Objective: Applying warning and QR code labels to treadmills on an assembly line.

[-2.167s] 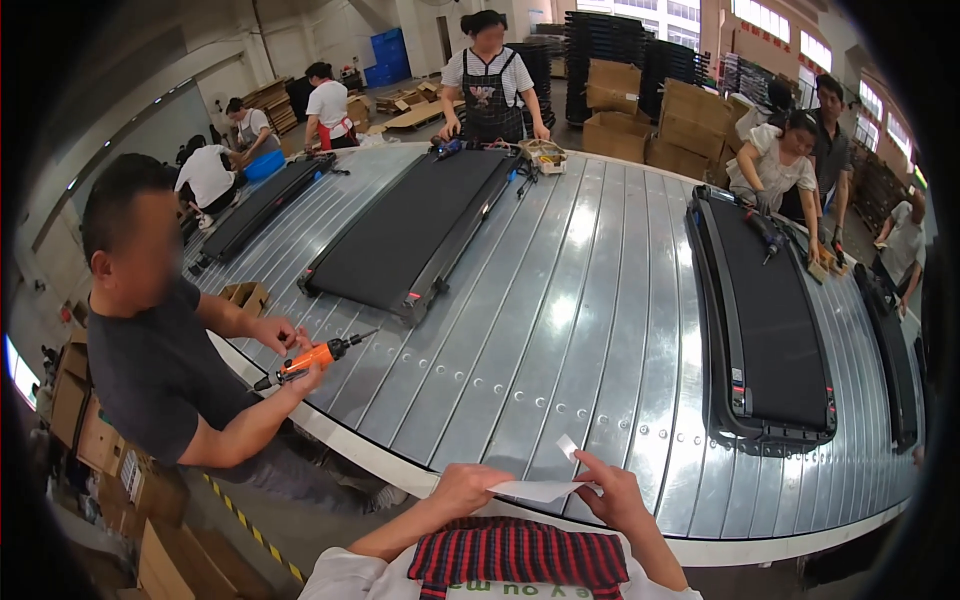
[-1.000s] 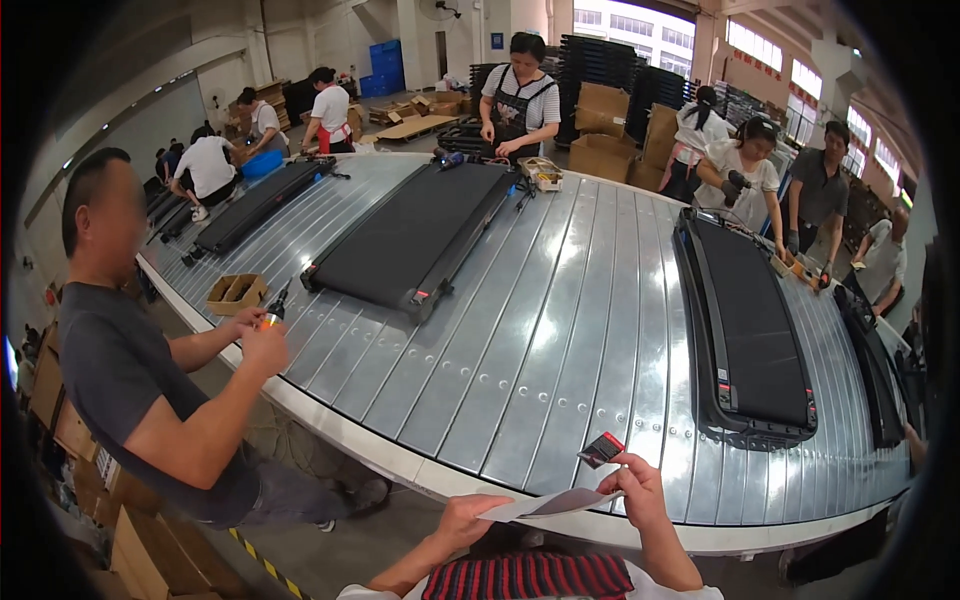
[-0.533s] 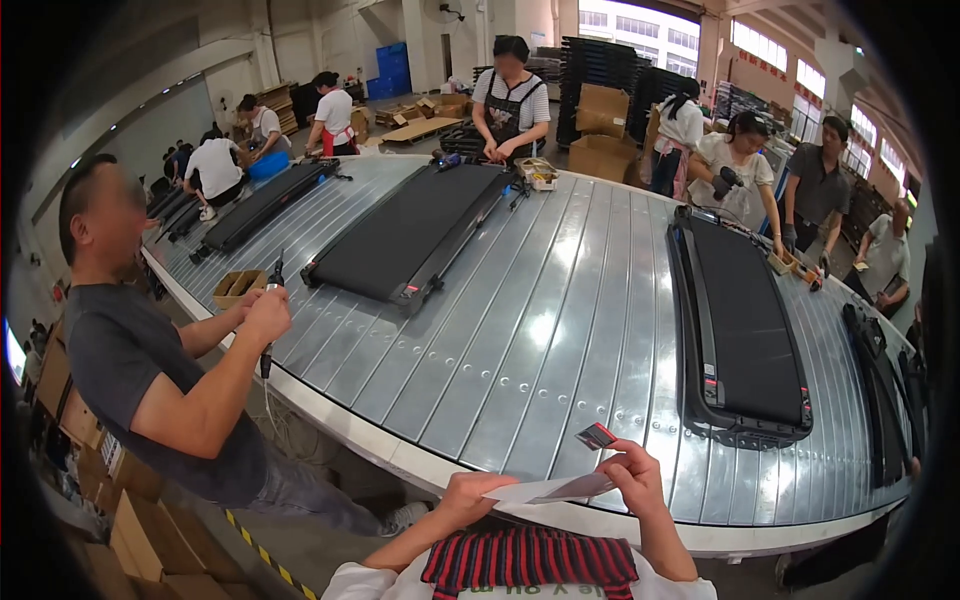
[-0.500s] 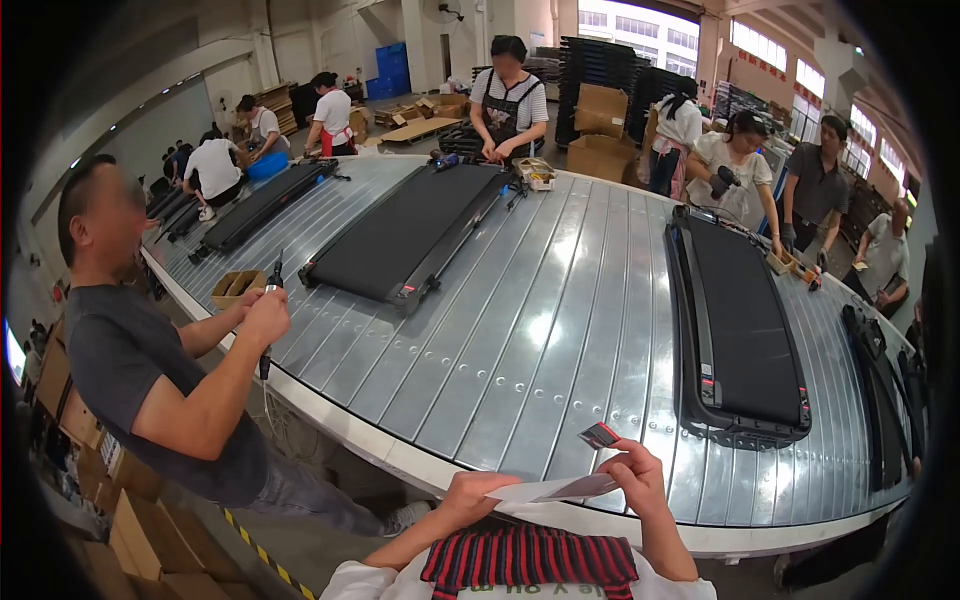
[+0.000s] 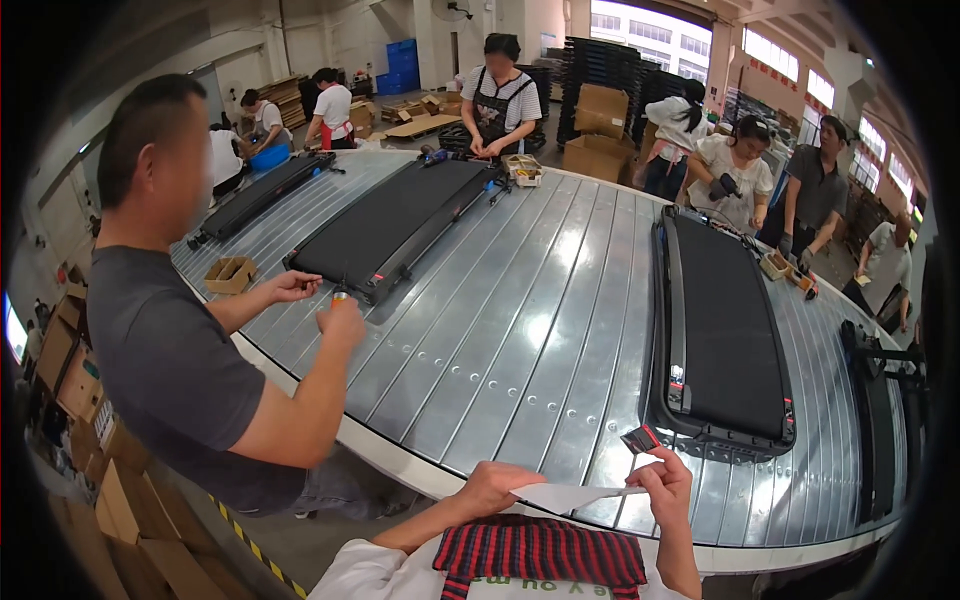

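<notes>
My left hand (image 5: 492, 488) is closed, pinching the left end of a white paper sheet (image 5: 572, 496) above the near edge of the metal-slatted conveyor. My right hand (image 5: 664, 488) is closed too; its thumb and fingers pinch the sheet's right end. From its fingertips a small black and red label (image 5: 640, 439) sticks up, just short of the nearest treadmill (image 5: 725, 330). That treadmill has a black belt and lies flat on the conveyor. The sheet bends slightly between my hands. Some of the right fingers are hidden behind the paper.
A co-worker (image 5: 190, 330) stands close on my left, holding a power screwdriver (image 5: 341, 300) near another treadmill (image 5: 400, 215). More people work along the conveyor's far side (image 5: 570, 185). Cardboard boxes (image 5: 150, 520) are stacked at lower left. An open parts box (image 5: 230, 275) sits at the left edge.
The co-worker on the left has come closer and lowered the screwdriver toward the treadmill. The treadmills appear slightly farther left. My hands keep the sheet and label, shifted a little right in view.
</notes>
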Demonstrator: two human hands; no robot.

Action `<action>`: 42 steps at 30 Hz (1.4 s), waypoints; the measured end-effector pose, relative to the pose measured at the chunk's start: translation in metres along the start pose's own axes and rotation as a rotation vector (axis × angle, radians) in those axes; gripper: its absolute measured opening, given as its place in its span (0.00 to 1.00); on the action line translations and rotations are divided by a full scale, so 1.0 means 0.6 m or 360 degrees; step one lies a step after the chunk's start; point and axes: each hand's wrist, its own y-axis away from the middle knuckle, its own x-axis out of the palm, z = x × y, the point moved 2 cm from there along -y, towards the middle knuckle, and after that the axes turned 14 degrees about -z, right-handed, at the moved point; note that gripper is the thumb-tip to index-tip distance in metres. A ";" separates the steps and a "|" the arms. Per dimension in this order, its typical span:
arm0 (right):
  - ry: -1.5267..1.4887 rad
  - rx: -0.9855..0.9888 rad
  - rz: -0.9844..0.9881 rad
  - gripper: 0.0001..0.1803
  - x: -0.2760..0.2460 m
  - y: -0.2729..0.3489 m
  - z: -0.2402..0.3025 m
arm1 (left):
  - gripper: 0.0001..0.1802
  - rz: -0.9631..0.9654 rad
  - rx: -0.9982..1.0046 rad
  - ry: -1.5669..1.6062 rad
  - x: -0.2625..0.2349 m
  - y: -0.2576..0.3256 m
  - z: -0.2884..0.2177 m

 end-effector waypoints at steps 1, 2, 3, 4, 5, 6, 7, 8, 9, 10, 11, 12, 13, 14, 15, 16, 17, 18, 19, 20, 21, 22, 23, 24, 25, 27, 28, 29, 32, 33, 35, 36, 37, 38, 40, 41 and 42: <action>-0.0051 0.0037 -0.0004 0.15 -0.008 -0.004 -0.004 | 0.14 -0.0008 -0.0006 -0.0010 0.007 0.000 -0.001; -0.0074 0.0067 -0.0038 0.14 -0.012 -0.011 -0.006 | 0.15 0.0018 -0.0023 0.0007 0.013 0.001 -0.002; -0.0084 0.0069 -0.0021 0.14 -0.017 -0.018 -0.011 | 0.15 0.0043 -0.0041 0.0020 0.017 0.002 -0.004; -0.0111 0.0092 -0.0082 0.13 -0.023 -0.027 -0.019 | 0.15 0.0042 -0.0044 0.0004 0.015 0.002 -0.006; -0.0140 0.0117 -0.0142 0.12 -0.024 -0.036 -0.027 | 0.15 0.0002 -0.0010 -0.0012 0.010 0.002 -0.010; -0.0178 0.0142 -0.0156 0.11 -0.022 -0.043 -0.037 | 0.15 -0.0037 0.0024 -0.0029 0.004 0.003 -0.014; -0.0194 0.0145 -0.0151 0.11 -0.016 -0.051 -0.048 | 0.15 -0.0031 0.0024 -0.0044 -0.003 0.004 -0.014; -0.0285 0.0243 -0.0142 0.10 -0.007 -0.057 -0.061 | 0.15 0.0011 -0.0007 -0.0096 -0.011 0.005 -0.013; -0.0376 0.0341 -0.0135 0.10 0.002 -0.062 -0.072 | 0.16 0.0054 -0.0038 -0.0145 -0.017 0.006 -0.012; -0.0373 0.0384 -0.0119 0.10 0.014 -0.066 -0.082 | 0.16 0.0056 -0.0038 -0.0163 -0.021 0.007 -0.012; -0.0406 0.0424 -0.0097 0.10 0.025 -0.067 -0.092 | 0.16 0.0060 -0.0063 -0.0151 -0.023 0.009 -0.012; -0.0406 0.0456 -0.0072 0.09 0.036 -0.067 -0.097 | 0.15 0.0064 -0.0089 -0.0136 -0.025 0.009 -0.011; -0.0399 0.0492 -0.0046 0.09 0.043 -0.066 -0.102 | 0.15 0.0065 -0.0094 -0.0144 -0.025 0.007 -0.015; -0.0404 0.0490 0.0007 0.09 0.048 -0.067 -0.107 | 0.15 0.0047 -0.0098 -0.0118 -0.025 0.005 -0.020; -0.0405 0.0497 0.0011 0.09 0.049 -0.070 -0.113 | 0.14 0.0028 -0.0102 -0.0089 -0.025 0.003 -0.023; -0.0384 0.0495 0.0013 0.08 0.048 -0.072 -0.119 | 0.14 0.0027 -0.0111 -0.0093 -0.025 0.002 -0.025; -0.0361 0.0494 0.0015 0.08 0.047 -0.074 -0.122 | 0.13 0.0019 -0.0087 -0.0097 -0.025 0.001 -0.027; -0.0347 0.0515 -0.0011 0.08 0.045 -0.075 -0.123 | 0.13 0.0011 -0.0064 -0.0099 -0.025 0.001 -0.028; -0.0352 0.0516 -0.0010 0.08 0.043 -0.076 -0.126 | 0.13 0.0013 -0.0064 -0.0104 -0.025 0.000 -0.028; -0.0376 0.0535 -0.0042 0.08 0.040 -0.076 -0.130 | 0.12 0.0022 -0.0048 -0.0126 -0.026 -0.001 -0.027; -0.0401 0.0554 -0.0076 0.08 0.036 -0.075 -0.133 | 0.12 0.0031 -0.0032 -0.0148 -0.025 -0.001 -0.027; -0.0401 0.0555 -0.0076 0.08 0.037 -0.075 -0.136 | 0.12 0.0031 -0.0032 -0.0148 -0.026 -0.001 -0.023; -0.0399 0.0577 -0.0102 0.08 0.038 -0.073 -0.139 | 0.12 0.0034 0.0007 -0.0199 -0.026 -0.001 -0.021; -0.0397 0.0600 -0.0128 0.08 0.038 -0.073 -0.141 | 0.12 0.0037 0.0046 -0.0250 -0.026 -0.001 -0.018; -0.0399 0.0606 -0.0126 0.08 0.039 -0.072 -0.145 | 0.12 0.0040 0.0041 -0.0252 -0.025 0.000 -0.018; -0.0390 0.0651 -0.0168 0.08 0.041 -0.072 -0.154 | 0.12 0.0021 0.0054 -0.0194 -0.024 -0.001 -0.019; -0.0389 0.0655 -0.0169 0.08 0.042 -0.071 -0.155 | 0.12 0.0023 0.0051 -0.0193 -0.024 0.000 -0.019; -0.0395 0.0659 -0.0178 0.08 0.044 -0.072 -0.155 | 0.12 0.0051 0.0046 -0.0213 -0.024 0.002 -0.019; -0.0415 0.0650 -0.0174 0.08 0.048 -0.073 -0.157 | 0.12 0.0064 0.0041 -0.0231 -0.026 0.008 -0.017; -0.0431 0.0635 -0.0164 0.08 0.049 -0.073 -0.158 | 0.12 0.0051 0.0043 -0.0228 -0.026 0.011 -0.017; -0.0429 0.0655 -0.0154 0.08 0.054 -0.072 -0.160 | 0.13 0.0055 0.0045 -0.0228 -0.029 0.014 -0.017; -0.0427 0.0673 -0.0151 0.08 0.056 -0.072 -0.161 | 0.13 0.0062 0.0049 -0.0224 -0.030 0.016 -0.017; -0.0425 0.0674 -0.0151 0.08 0.056 -0.070 -0.166 | 0.13 0.0061 0.0048 -0.0223 -0.031 0.016 -0.019; -0.0447 0.0674 -0.0134 0.08 0.056 -0.068 -0.174 | 0.13 0.0070 0.0052 -0.0225 -0.032 0.016 -0.021; -0.0470 0.0674 -0.0114 0.08 0.060 -0.066 -0.184 | 0.12 0.0078 0.0055 -0.0229 -0.035 0.019 -0.020; -0.0439 0.0686 -0.0098 0.08 0.064 -0.065 -0.187 | 0.12 0.0109 0.0057 -0.0222 -0.035 0.022 -0.017; -0.0408 0.0697 -0.0083 0.07 0.067 -0.065 -0.188 | 0.13 0.0140 0.0060 -0.0214 -0.035 0.025 -0.016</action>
